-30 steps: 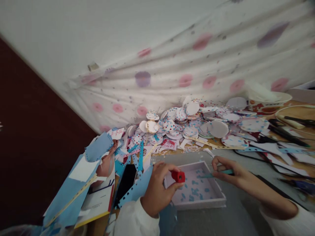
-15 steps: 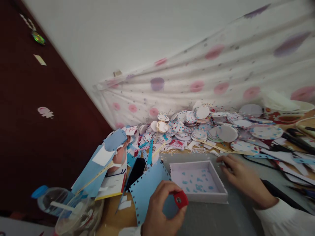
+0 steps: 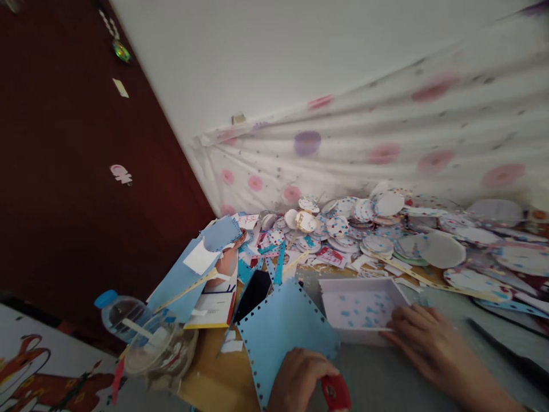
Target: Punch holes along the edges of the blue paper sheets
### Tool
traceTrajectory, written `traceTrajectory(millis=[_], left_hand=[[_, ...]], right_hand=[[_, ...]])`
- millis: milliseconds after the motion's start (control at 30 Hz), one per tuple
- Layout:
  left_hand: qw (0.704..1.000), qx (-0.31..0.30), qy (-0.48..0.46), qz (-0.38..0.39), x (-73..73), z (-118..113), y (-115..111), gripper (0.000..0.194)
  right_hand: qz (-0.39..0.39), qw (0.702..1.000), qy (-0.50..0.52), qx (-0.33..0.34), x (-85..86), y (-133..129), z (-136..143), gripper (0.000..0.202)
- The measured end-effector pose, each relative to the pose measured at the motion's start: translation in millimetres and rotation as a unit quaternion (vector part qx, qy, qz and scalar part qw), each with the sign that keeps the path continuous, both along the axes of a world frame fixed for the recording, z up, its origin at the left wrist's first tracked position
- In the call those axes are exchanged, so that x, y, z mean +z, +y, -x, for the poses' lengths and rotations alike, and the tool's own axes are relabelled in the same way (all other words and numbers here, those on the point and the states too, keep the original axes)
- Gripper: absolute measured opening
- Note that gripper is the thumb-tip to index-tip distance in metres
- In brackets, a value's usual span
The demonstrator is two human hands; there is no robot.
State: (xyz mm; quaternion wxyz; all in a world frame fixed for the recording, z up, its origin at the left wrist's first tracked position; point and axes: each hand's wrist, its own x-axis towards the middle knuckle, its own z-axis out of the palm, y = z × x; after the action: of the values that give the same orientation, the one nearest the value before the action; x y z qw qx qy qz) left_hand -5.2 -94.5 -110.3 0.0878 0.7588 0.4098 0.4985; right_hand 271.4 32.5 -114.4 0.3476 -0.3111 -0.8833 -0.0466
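Note:
My left hand (image 3: 300, 380) is at the bottom edge, closed around a small red punch (image 3: 335, 392). It rests on the near edge of a light blue paper sheet (image 3: 283, 329) whose border is punched with small holes. My right hand (image 3: 429, 343) lies flat on the near right corner of a shallow white box (image 3: 358, 303). Small blue paper cut-outs are scattered inside the box. Nothing is visible in my right hand.
A heap of round decorated paper discs (image 3: 377, 229) covers the table behind the box. Blue paper sheets and a booklet (image 3: 212, 303) lie at the left, with a black phone (image 3: 253, 292) beside them. A plastic water bottle (image 3: 128, 320) lies near the table's left corner. Spotted cloth hangs behind.
The view has swung left and down. My left hand with the red punch drew back toward me off the box. My right hand let go of a blue strip and settled on the box corner.

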Motion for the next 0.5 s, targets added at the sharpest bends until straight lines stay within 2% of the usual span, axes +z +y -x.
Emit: traceTrajectory(millis=[100, 167, 233, 300, 333, 400, 500], left_hand=[[0.998, 0.022, 0.032, 0.049, -4.2, 22, -17, 0.028], [0.992, 0.046, 0.037, 0.110, -4.2, 39, -30, 0.028], [0.987, 0.052, 0.029, 0.146, -7.1, 56, -40, 0.031], [0.984, 0.042, 0.019, 0.175, -15.8, 69, -47, 0.034], [0.980, 0.036, 0.015, 0.193, -22.2, 73, -50, 0.036], [0.969, 0.020, 0.011, 0.247, -36.5, 73, -52, 0.035], [0.940, -0.023, 0.014, 0.341, -51.3, 53, -49, 0.033]], right_hand=[[-0.027, 0.998, 0.027, -0.053, -7.6, 10, -3, 0.028], [-0.011, 0.996, 0.060, -0.066, -10.4, 3, 3, 0.028], [0.082, 0.991, 0.092, -0.060, -13.4, -14, 19, 0.024], [0.232, 0.967, 0.085, -0.055, -17.8, -32, 40, 0.027], [0.268, 0.959, 0.076, -0.054, -20.5, -39, 51, 0.028], [0.304, 0.948, 0.070, -0.061, -25.8, -45, 71, 0.030], [0.330, 0.938, 0.073, -0.070, -30.7, -38, 92, 0.038]])
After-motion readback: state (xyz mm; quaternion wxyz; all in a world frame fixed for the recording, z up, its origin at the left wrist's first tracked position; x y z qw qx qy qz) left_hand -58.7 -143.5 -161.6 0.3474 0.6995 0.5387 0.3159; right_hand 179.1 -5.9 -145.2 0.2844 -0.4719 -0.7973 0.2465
